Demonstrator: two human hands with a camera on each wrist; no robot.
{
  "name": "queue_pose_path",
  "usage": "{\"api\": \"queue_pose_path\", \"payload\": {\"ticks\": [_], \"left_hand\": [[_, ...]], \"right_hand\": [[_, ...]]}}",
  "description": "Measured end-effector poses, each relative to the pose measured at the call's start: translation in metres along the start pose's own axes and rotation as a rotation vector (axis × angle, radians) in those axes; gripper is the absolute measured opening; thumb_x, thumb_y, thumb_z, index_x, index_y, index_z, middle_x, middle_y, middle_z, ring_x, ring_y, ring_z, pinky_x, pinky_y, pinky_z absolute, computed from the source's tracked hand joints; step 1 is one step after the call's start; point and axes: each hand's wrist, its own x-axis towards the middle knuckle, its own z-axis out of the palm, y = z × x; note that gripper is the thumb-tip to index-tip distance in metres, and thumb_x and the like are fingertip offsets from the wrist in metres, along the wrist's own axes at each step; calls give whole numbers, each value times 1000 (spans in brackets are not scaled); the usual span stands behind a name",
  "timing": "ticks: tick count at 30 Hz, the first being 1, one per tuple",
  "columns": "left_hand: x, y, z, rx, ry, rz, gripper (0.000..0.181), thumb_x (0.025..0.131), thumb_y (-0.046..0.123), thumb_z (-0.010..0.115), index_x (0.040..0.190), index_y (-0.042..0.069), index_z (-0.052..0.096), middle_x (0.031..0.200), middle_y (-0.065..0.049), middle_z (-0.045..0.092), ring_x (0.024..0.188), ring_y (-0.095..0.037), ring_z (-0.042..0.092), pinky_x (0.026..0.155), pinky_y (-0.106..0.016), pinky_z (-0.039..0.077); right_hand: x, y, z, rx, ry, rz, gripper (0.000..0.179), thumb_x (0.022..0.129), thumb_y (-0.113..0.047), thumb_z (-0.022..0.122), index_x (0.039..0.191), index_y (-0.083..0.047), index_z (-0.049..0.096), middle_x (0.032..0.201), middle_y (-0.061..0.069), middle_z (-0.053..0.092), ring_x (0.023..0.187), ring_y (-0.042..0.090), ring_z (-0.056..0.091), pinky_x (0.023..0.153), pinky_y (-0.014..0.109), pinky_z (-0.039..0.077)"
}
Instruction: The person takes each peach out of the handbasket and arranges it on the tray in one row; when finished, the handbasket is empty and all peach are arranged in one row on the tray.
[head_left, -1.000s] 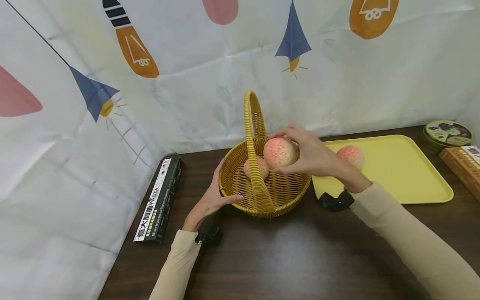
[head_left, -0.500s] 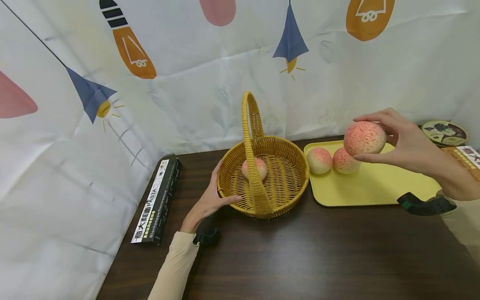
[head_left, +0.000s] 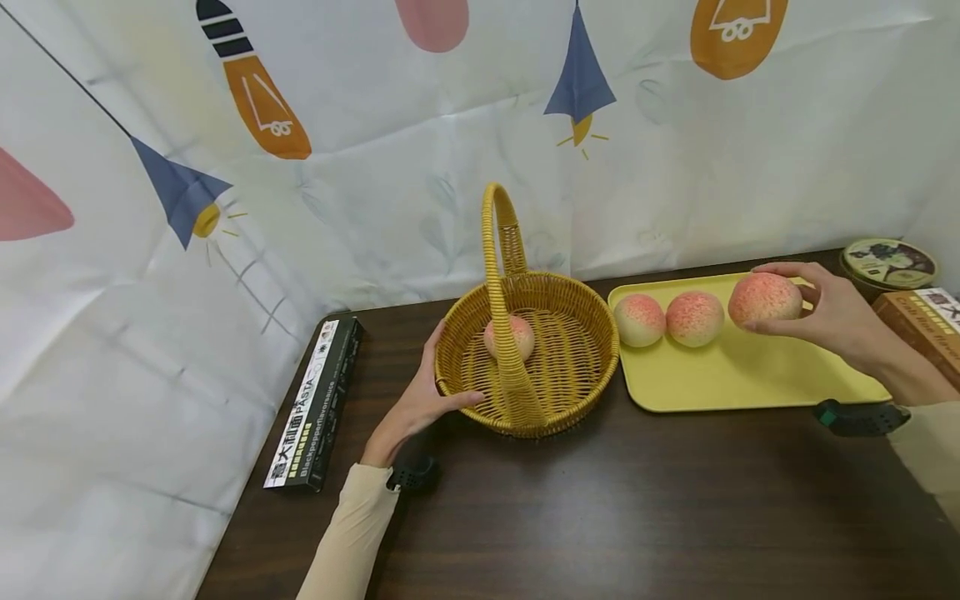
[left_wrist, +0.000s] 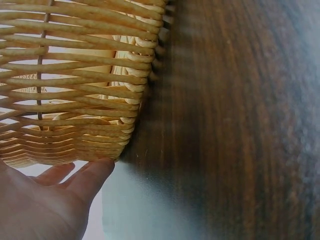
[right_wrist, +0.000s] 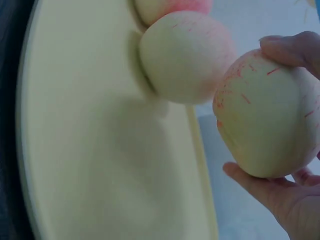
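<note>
A pink-and-cream peach (head_left: 767,300) is gripped in my right hand (head_left: 840,312) over the yellow tray (head_left: 750,382). In the right wrist view, thumb and fingers span this peach (right_wrist: 267,120) close over the tray, which shows a shadow. Two more peaches, one at the left end (head_left: 640,321) and one beside it (head_left: 694,319), lie side by side on the tray. My left hand (head_left: 417,407) holds the left side of a yellow wicker basket (head_left: 573,367), thumb over the rim and fingers along the outer wall. Inside the basket is a peach (head_left: 522,335), partly hidden by the upright handle.
A black pasta box (head_left: 318,400) lies left of the basket on the dark wood table (head_left: 585,508). Right of the tray are a round tin (head_left: 890,262) and a brown box (head_left: 922,329). A patterned white cloth (head_left: 420,208) hangs behind.
My right hand has carried the peach from over the basket to the right, then lowered it toward the tray. The left hand has stayed on the basket.
</note>
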Motion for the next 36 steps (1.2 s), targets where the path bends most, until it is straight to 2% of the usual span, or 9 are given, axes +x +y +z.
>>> {"api": "queue_pose_path", "payload": {"ticks": [5, 9, 13, 16, 20, 24, 27, 33, 36], "left_hand": [[-2, -1, -1, 11, 0, 4, 129, 80, 52, 90, 168, 33, -3, 172, -9, 9, 154, -33, 26, 118, -57, 29], [-2, -2, -1, 2, -3, 16, 129, 81, 50, 90, 168, 33, -4, 172, -10, 10, 153, -34, 26, 118, -59, 30], [-2, -2, -1, -6, -4, 11, 129, 81, 48, 90, 168, 33, -3, 172, -10, 10, 153, -34, 27, 117, -58, 31], [-2, -2, -1, -5, -5, 8, 128, 81, 48, 90, 168, 34, -3, 172, -10, 11, 153, -34, 27, 117, -58, 31], [-1, -3, -1, -4, -8, 12, 129, 81, 48, 90, 168, 33, -4, 172, -11, 11, 153, -34, 27, 117, -58, 32], [-2, -2, -2, -2, -4, 9, 128, 82, 48, 89, 168, 33, -3, 172, -10, 10, 153, -35, 26, 117, -59, 31], [-3, -1, -3, 3, 1, 5, 128, 81, 50, 89, 168, 33, -3, 172, -11, 10, 153, -35, 25, 117, -60, 29], [-2, 0, -2, 1, -9, 3, 128, 81, 53, 89, 168, 36, -3, 172, -10, 9, 154, -35, 24, 118, -59, 29], [-1, 0, -1, -7, -11, 10, 128, 80, 52, 89, 168, 36, -3, 172, -10, 10, 153, -35, 26, 117, -59, 31]], "right_hand": [[1, 13, 2, -53, -61, 25, 66, 88, -7, 85, 146, -7, 54, 139, -11, 40, 106, -13, 47, 72, 21, 49], [1, 21, 4, -96, -112, 28, 69, 87, -10, 87, 147, -3, 54, 133, -16, 46, 108, -11, 46, 75, 19, 45], [-1, 23, 3, -140, -146, 61, 72, 89, -16, 86, 151, -3, 50, 143, 0, 45, 126, 20, 49, 79, 19, 41], [-2, 21, 0, -176, -166, 72, 76, 90, -20, 85, 153, -2, 47, 152, 19, 40, 132, 49, 41, 88, 39, 46], [-2, 19, -5, -284, -160, 26, 79, 84, -19, 90, 148, 1, 50, 147, 31, 42, 126, 57, 42, 90, 68, 40], [-2, 19, -8, -463, -122, -98, 76, 75, -14, 95, 137, 7, 58, 132, 35, 51, 109, 49, 51, 81, 60, 46], [-2, 19, -9, -535, -106, -146, 74, 71, -14, 97, 132, 9, 62, 127, 35, 54, 103, 43, 53, 76, 53, 48], [2, 17, -9, -524, -111, -133, 76, 69, -16, 99, 132, 7, 63, 126, 35, 56, 104, 43, 55, 75, 48, 49], [5, 16, -9, -502, -110, -136, 76, 68, -16, 99, 133, 4, 65, 127, 31, 57, 101, 36, 55, 72, 37, 50]]}}
